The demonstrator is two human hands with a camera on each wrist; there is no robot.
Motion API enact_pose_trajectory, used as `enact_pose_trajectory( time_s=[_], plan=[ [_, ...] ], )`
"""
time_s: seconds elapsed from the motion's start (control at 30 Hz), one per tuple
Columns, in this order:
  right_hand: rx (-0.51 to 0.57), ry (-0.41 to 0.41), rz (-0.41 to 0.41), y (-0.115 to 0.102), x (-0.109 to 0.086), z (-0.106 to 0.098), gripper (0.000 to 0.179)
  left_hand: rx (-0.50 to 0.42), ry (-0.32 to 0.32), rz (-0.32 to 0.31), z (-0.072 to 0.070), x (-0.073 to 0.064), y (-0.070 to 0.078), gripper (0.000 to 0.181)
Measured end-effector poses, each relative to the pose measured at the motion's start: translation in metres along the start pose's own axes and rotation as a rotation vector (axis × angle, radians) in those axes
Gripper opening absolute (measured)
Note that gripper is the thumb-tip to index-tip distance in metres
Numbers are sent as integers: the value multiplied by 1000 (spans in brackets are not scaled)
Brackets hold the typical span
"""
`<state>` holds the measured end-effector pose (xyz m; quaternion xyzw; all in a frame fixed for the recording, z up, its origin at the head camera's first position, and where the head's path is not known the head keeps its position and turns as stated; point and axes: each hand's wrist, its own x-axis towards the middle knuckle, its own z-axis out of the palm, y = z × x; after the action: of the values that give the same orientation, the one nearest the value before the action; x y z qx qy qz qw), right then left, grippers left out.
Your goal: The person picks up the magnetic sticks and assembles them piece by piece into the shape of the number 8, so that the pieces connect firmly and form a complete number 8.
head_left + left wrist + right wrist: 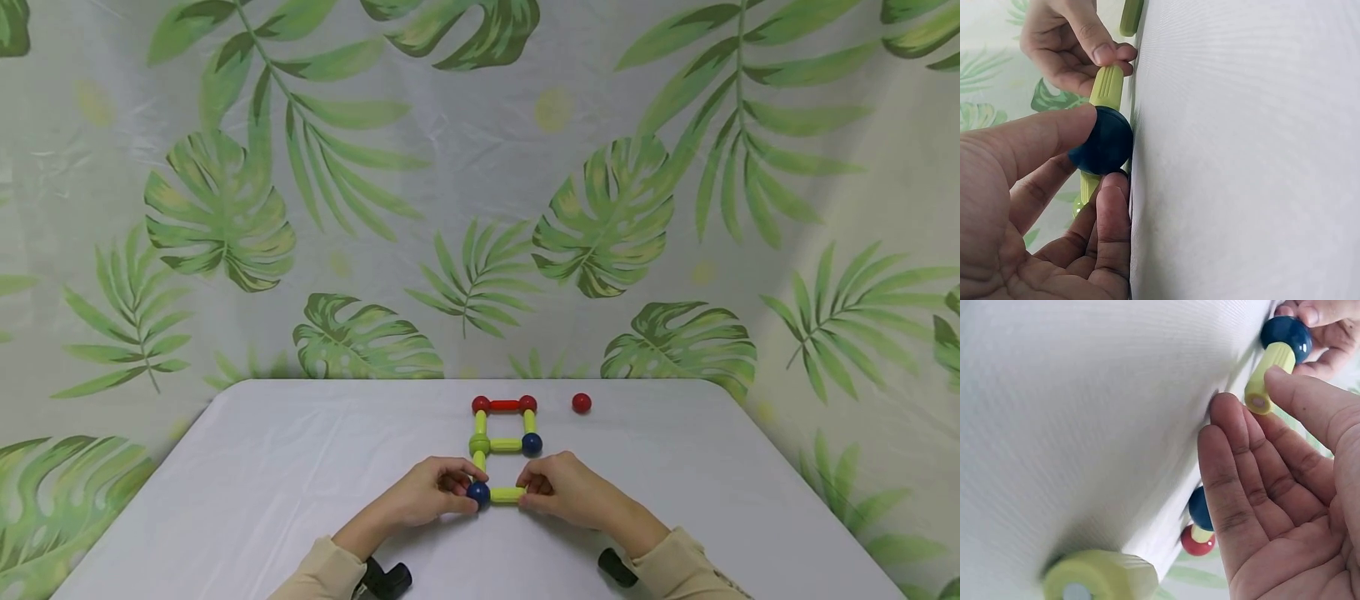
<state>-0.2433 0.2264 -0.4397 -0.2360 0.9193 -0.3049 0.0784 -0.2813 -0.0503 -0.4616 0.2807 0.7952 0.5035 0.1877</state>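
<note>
My left hand (422, 493) pinches a dark blue ball (477, 494) between thumb and fingers at the near left corner of a flat ball-and-rod figure. My right hand (573, 493) holds the free end of a yellow-green magnetic rod (507, 495); its other end meets that blue ball. In the right wrist view, the thumb lies on this rod (1270, 372), whose round end shows a metal centre. Behind, yellow-green rods join a green ball (479, 444), a second blue ball (532, 444) and two red balls (481, 405), with a red rod (504, 406) along the far side.
A loose red ball (581, 403) lies right of the figure on the white table (315, 442). Another yellow-green rod (1100, 575) lies close to my right hand in the right wrist view. Leaf-patterned cloth (480, 167) hangs behind the table.
</note>
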Motion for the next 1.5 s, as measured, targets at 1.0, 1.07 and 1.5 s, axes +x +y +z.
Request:
enact_pose_trajectory(
  time_s=[1.0,1.07,1.5],
  plan=[
    [-113,401,266,71,14,-68,22,0,-4,-2,-1,0,-2,29],
    [-106,406,313,77,14,-71,28,6,-5,-1,-1,0,-1,28],
    [-74,418,400,102,32,-81,54,22,3,3,-2,0,1,28]
  ],
)
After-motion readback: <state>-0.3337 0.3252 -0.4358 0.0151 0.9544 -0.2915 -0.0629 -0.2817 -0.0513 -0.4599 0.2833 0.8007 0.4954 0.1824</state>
